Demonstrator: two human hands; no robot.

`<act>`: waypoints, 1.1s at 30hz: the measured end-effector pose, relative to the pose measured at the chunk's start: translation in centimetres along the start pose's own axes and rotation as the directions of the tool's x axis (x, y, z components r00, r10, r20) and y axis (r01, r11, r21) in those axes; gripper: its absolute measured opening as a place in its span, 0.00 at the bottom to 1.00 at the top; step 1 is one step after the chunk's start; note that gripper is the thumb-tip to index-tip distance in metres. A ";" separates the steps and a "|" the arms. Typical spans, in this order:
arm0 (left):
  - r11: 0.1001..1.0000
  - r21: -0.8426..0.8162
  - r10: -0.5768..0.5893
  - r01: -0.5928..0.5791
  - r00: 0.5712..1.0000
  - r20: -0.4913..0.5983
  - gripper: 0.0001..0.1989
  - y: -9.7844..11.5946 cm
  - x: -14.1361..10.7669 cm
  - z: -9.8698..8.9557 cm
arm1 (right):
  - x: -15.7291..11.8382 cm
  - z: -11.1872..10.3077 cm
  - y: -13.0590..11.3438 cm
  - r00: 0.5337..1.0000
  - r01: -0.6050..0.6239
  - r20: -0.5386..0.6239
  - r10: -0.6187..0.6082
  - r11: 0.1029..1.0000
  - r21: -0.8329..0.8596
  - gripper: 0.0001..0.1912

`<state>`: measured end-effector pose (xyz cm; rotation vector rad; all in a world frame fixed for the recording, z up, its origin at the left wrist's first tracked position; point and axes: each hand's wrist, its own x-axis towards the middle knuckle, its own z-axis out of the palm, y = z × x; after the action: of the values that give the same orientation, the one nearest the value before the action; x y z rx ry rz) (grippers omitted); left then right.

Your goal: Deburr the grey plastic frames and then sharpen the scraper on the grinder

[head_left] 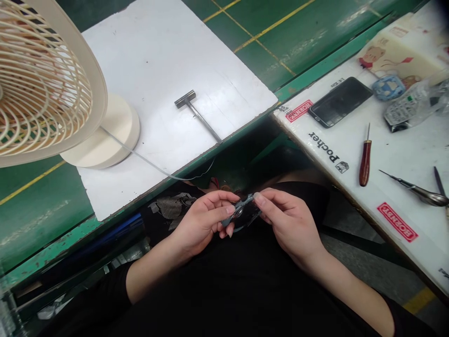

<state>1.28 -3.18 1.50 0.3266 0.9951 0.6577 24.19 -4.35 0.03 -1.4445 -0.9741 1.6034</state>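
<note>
Leftward, a cream fan (52,89) and a hammer (201,119) share a white surface (157,47). Next, the left hand (206,213) pinches a small grey part (242,205), whose other end the right hand (289,220) grips. Farther right, a phone (340,102) and an awl (365,164) lie on another surface (407,150).

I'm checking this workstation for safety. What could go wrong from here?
The small grey piece is held in midair between the left hand and right hand, so it might drop if a grip slips. The cord from the fan crosses the near edge of the white board, where an arm could snag it. The hammer's handle reaches that edge too, so a knock might tip it off.
</note>
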 end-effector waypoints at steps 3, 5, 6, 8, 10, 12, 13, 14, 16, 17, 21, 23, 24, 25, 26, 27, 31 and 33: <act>1.000 -0.020 -0.014 0.015 1.000 0.027 0.17 0.0 0.1 -0.1 | 0.1 0.0 0.0 1.000 -0.005 -0.008 0.004 1.000 -0.018 0.17; 0.999 -0.030 -0.014 0.015 0.999 0.039 0.17 0.0 0.1 -0.1 | 0.2 0.1 0.0 1.000 -0.002 -0.011 0.001 0.999 -0.036 0.18; 0.999 -0.033 -0.012 0.014 0.999 0.041 0.18 0.0 0.1 -0.1 | 0.2 0.1 0.0 1.000 0.002 -0.012 -0.003 0.999 -0.049 0.18; 1.000 -0.027 0.012 -0.011 0.999 0.031 0.19 -0.1 0.1 -0.1 | 0.4 0.2 -0.2 1.000 0.017 -0.018 -0.019 0.996 -0.085 0.19; 0.997 0.009 0.081 -0.081 0.997 0.019 0.21 -0.2 -0.2 0.0 | 0.5 0.3 -0.6 0.999 0.045 -0.024 -0.049 0.990 -0.137 0.19; 0.981 0.089 0.170 -0.171 0.985 0.013 0.22 -0.4 -0.6 0.1 | 0.5 0.5 -1.0 0.996 0.085 -0.024 -0.091 0.978 -0.190 0.18; 0.967 0.143 0.212 -0.211 0.977 0.013 0.22 -0.5 -0.8 0.2 | 0.5 0.5 -1.2 0.994 0.102 -0.015 -0.108 0.969 -0.223 0.17; 0.948 0.200 0.249 -0.247 0.968 0.017 0.21 -0.6 -1.1 0.3 | 0.5 0.6 -1.4 0.993 0.114 0.001 -0.118 0.960 -0.256 0.18; 0.903 0.305 0.310 -0.304 0.950 0.031 0.21 -0.7 -1.5 0.6 | 0.5 0.8 -1.6 0.993 0.121 0.030 -0.118 0.943 -0.310 0.19; 0.881 0.343 0.333 -0.327 0.942 0.042 0.21 -0.8 -1.7 0.7 | 0.5 0.9 -1.6 0.993 0.122 0.036 -0.117 0.936 -0.331 0.20; 0.853 0.381 0.349 -0.356 0.933 0.091 0.21 -0.9 -2.0 0.8 | 0.5 1.3 -1.7 0.988 0.147 0.006 -0.157 0.916 -0.373 0.18; 0.865 0.357 0.337 -0.352 0.936 0.106 0.22 -1.0 -2.0 0.9 | 0.5 1.4 -1.8 0.982 0.169 -0.006 -0.186 0.901 -0.399 0.18; 0.874 0.340 0.330 -0.347 0.938 0.109 0.22 -1.0 -2.0 0.9 | 0.6 1.5 -1.8 0.979 0.181 -0.009 -0.202 0.895 -0.409 0.18; 0.884 0.320 0.324 -0.340 0.940 0.106 0.23 -1.1 -2.0 0.9 | 0.6 1.5 -1.9 0.976 0.195 -0.011 -0.219 0.889 -0.415 0.18; 0.895 0.297 0.317 -0.332 0.943 0.100 0.23 -1.2 -2.0 1.0 | 0.6 1.6 -1.9 0.972 0.207 -0.011 -0.233 0.885 -0.417 0.18; 0.904 0.275 0.313 -0.327 0.945 0.095 0.24 -1.2 -2.0 1.0 | 0.6 1.6 -1.9 0.970 0.217 -0.012 -0.244 0.884 -0.415 0.18; 0.922 0.233 0.300 -0.308 0.951 0.070 0.26 -1.4 -2.2 1.2 | 0.6 2.0 -1.4 0.965 0.228 -0.026 -0.260 0.886 -0.404 0.18; 0.926 0.235 0.289 -0.294 0.956 0.057 0.25 -1.4 -2.3 1.2 | 0.6 2.1 -1.0 0.965 0.226 -0.036 -0.261 0.888 -0.400 0.18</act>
<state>1.98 -5.72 2.91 0.7054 1.0176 0.8013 22.07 -3.52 0.87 -1.5655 -1.4248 1.1922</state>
